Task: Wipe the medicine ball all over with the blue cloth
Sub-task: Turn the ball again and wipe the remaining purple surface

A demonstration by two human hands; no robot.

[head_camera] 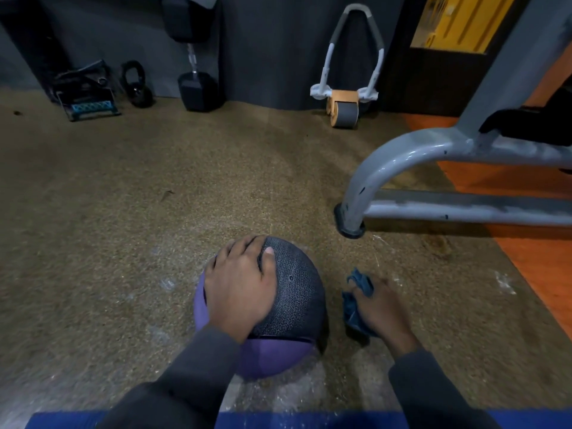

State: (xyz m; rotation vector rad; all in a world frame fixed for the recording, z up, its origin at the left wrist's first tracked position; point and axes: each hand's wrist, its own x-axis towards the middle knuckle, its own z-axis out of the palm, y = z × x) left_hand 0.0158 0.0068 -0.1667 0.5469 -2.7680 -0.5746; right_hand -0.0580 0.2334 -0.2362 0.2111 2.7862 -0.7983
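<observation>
A gym: dumbbell [198,85], kettlebell [136,85], ab roller [345,109], speckled rubber floor [154,196].

Both arms wear long dark grey sleeves of a soft, matte fabric, plain and without markings, each ending at the wrist in a loose cuff with light creases. The left hand [240,286] and right hand [382,308] are bare: no gloves, rings, watch or bands show. One thumbnail is short.
</observation>
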